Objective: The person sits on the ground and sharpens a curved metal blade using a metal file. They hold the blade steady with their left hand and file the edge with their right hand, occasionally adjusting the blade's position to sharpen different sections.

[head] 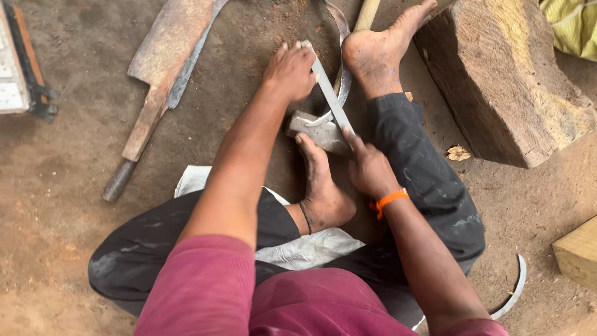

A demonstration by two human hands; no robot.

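Left hand (291,71): fingers curled tight round the far end of the flat metal file (329,93).
Right hand (368,167): gripping the file's near end.
File: laid slantwise across the curved blade (341,78).
Blade: resting on a grey block (318,129), pinned between both bare feet.
Ground: dirt floor (74,186), big wooden log (497,81) at upper right.

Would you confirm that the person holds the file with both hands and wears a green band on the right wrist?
Not quite: the band on the right wrist is orange, not green, as the head view shows. The left hand and right hand do both hold the file.
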